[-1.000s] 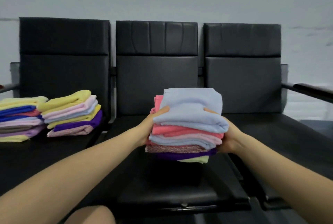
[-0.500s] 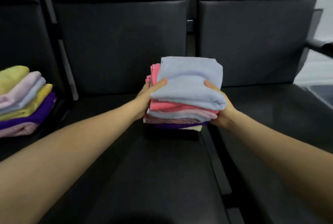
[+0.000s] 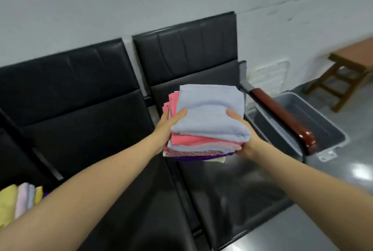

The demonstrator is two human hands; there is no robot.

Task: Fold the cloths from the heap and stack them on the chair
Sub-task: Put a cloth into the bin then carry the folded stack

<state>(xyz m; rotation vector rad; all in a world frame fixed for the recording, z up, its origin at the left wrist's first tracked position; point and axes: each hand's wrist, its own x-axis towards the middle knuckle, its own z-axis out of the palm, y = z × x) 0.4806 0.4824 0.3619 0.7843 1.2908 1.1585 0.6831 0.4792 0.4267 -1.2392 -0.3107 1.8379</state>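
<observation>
Black leatherette covers the row of chairs (image 3: 232,186), whose seats lie below and beyond both sets of fingers; a stack set down there would sit flat, probably why the bundle hangs over the rightmost seat. Out past the right fingers, beyond the wooden armrest (image 3: 286,117), a grey tub (image 3: 314,121) stands on the floor. The stack of folded cloths (image 3: 205,125), pale blue on top with pinks and purple beneath, is in the air, clamped from both sides so the layers keep square. The left hand (image 3: 169,127) has its thumb laid over the top cloth and its fingers curled under the stack's left edge; the right hand (image 3: 245,139) mirrors it, thumb on top, fingers hidden beneath. Well behind the left fingers, at the lower left corner, more folded cloths (image 3: 18,202) show.
</observation>
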